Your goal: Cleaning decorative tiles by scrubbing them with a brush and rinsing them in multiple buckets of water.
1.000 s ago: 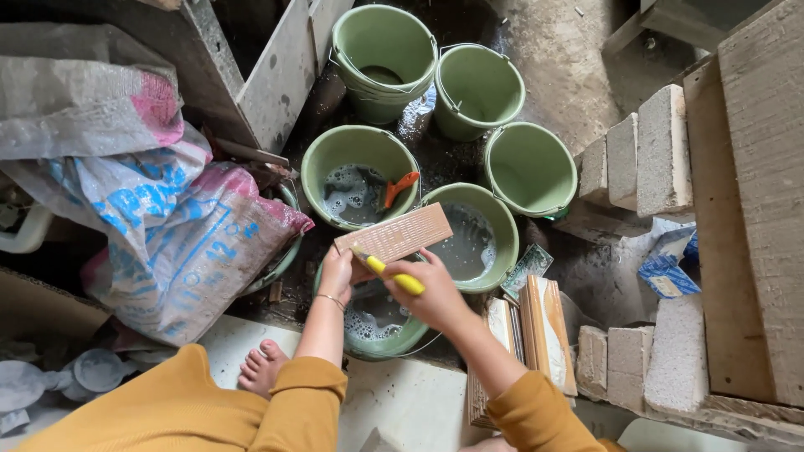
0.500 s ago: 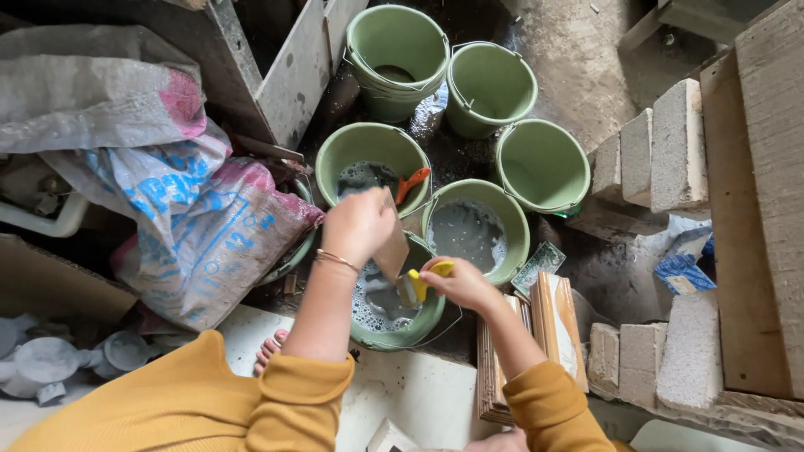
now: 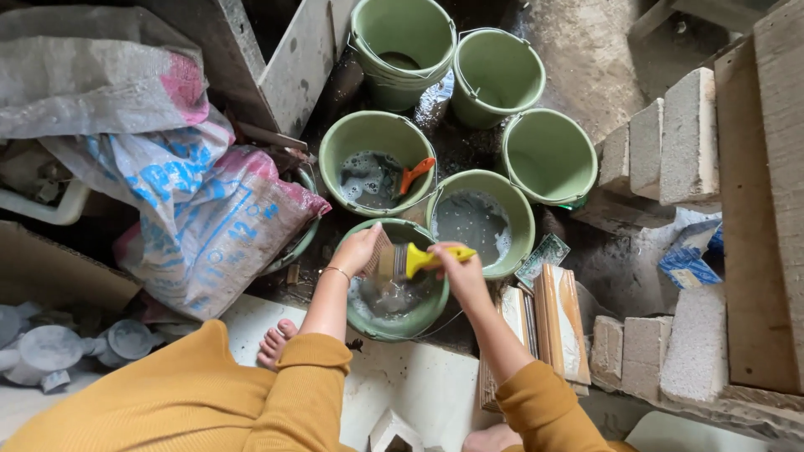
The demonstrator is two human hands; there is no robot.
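The left hand (image 3: 358,249) is closed around a small flat tile (image 3: 377,251), holding it tilted over the nearest bucket (image 3: 368,322), and the right hand (image 3: 452,261) is clamped on the yellow handle of a paintbrush (image 3: 412,260) whose bristles touch the tile. That bucket holds grey, soapy water and sits just beyond a bare foot (image 3: 272,343) and the mustard-yellow sleeves. Six green buckets are in view: the one under the hands, two just beyond it, and three farther off. The far-left one of the middle pair holds foamy water and an orange tool (image 3: 414,173). To the left lie two printed sacks (image 3: 201,218), one partly covering another green rim. To the right of the right forearm a few tiles stand on edge in a stack (image 3: 553,314), and pale concrete blocks (image 3: 670,138) are piled along the right side beside a wooden board (image 3: 766,209).
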